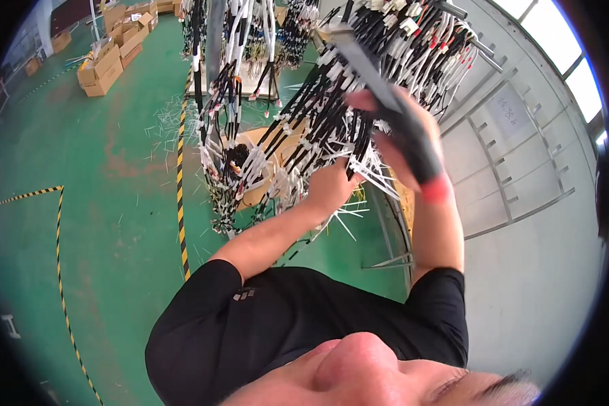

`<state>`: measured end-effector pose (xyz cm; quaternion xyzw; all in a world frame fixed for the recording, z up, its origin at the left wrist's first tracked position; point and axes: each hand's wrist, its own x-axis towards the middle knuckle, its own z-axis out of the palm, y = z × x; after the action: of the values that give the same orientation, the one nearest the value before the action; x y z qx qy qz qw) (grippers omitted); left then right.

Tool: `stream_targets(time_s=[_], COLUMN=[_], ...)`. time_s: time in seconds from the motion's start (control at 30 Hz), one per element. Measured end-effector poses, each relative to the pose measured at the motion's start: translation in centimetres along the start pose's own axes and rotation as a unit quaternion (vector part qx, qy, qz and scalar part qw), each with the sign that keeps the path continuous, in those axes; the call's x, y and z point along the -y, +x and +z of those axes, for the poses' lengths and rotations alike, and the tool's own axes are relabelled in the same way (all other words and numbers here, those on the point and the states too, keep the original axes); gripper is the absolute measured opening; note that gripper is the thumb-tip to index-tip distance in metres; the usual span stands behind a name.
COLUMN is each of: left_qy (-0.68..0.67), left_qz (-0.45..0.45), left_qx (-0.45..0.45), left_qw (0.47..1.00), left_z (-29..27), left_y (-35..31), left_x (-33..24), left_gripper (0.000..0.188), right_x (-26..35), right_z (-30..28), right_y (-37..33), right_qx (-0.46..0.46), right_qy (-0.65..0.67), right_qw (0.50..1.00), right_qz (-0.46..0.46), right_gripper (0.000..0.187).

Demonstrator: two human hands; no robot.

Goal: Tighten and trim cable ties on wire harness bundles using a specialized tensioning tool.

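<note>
My left hand is closed around the lower part of a hanging bundle of black cables, beside a fan of white cable ties. Up and to the right, my right hand is smeared by motion, with black covering over part of the hand and a red band at the wrist. A long grey bar-like thing runs from that hand toward the upper left; whether the fingers grip it I cannot tell. Dense wire harnesses with white connectors hang behind both hands.
More harnesses hang at the left beside an upright grey post. Below them stands a cardboard box. Other cartons stand at the far left. A metal frame lines the right wall. Striped tape marks the green floor.
</note>
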<state>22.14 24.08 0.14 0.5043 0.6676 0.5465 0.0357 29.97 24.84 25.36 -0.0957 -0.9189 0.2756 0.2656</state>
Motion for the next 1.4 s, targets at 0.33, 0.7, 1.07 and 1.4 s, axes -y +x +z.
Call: stream_targets(time_s=[0.33,0.7,1.07,1.4], left_qy=[-0.398,-0.768,-0.121,-0.295], left_qz=[0.03,0.03,-0.066,-0.151], left_qx=[0.627,0.587,0.179,0.353], left_qw=[0.669,0.253,0.974,0.875], left_z=[-3.7,4.4,4.0,-3.2], left_y=[6.5,0.5,0.5,0.4], left_x=[3.2,0.8,-4.9,3.6], left_gripper=[0.063,0.04,0.039,0.048], right_x=[-11.5,-7.5,-9.0,-9.1], right_z=[3.1,1.8,-4.5,-3.5], right_y=[-18.5,-17.9,-18.2,-17.1], right_qx=[-0.344,-0.317,-0.342,-0.114], right_qy=[0.294,0.351,-0.031,0.057], right_qw=[0.881,0.866,0.939,0.986], right_qz=[0.139,0.161,0.011,0.107], right_gripper=[0.042,0.049,0.04,0.045])
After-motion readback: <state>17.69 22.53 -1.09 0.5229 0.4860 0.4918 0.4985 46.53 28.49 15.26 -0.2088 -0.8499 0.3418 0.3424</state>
